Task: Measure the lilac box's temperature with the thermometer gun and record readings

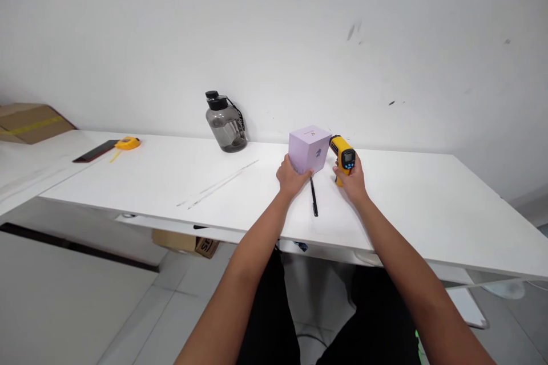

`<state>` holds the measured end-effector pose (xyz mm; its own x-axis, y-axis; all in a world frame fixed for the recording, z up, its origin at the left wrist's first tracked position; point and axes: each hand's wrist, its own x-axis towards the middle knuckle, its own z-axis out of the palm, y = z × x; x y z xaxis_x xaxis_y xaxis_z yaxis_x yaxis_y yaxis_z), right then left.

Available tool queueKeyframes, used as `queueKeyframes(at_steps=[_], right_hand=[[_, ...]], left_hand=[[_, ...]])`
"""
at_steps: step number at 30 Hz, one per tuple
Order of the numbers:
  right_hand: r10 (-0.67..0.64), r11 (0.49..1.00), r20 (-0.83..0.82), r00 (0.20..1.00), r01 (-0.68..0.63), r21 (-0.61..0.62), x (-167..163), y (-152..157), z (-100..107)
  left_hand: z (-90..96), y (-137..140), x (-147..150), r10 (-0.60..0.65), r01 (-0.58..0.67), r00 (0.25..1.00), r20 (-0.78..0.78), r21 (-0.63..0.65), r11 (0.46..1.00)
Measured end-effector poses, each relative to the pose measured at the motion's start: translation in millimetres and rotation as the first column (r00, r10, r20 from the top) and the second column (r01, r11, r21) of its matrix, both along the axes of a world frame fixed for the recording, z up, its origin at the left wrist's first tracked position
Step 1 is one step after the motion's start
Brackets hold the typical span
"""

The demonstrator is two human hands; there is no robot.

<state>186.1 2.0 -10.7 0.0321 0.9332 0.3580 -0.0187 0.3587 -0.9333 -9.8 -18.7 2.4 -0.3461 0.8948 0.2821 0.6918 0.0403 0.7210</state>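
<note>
A lilac box [309, 151] with a small dark print on its side stands on the white table [231, 205]. My left hand [292, 178] grips its lower front left, the thumb along the bottom edge. In my right hand [353, 178] is a yellow and black infrared thermometer [342, 154], held by its handle. Its small screen faces me, and its front end is close to the right side of the box; I cannot tell if they touch. Between my hands a black pen [314, 197] lies on the table, its far end close to my left thumb.
A grey water bottle [226, 124] with a black lid stands by the wall. Farther left lie a yellow tape measure [127, 143], a dark flat case [96, 151] and a cardboard box [36, 122]. Another carton [184, 241] is below the table's front edge.
</note>
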Motion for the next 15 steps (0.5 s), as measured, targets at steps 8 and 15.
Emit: queueKeyframes(at_steps=[8, 15], right_hand=[[-0.048, 0.997, -0.122, 0.991, 0.039, -0.073, -1.8, 2.3, -3.8], [-0.147, 0.987, 0.099, 0.984, 0.152, -0.047, -1.1, -1.1, -0.8]], left_hand=[[-1.7, 1.2, 0.3, -0.003, 0.003, 1.0, 0.001, -0.004, 1.0], [-2.7, 1.6, 0.1, -0.001, 0.001, 1.0, 0.01, -0.014, 1.0]])
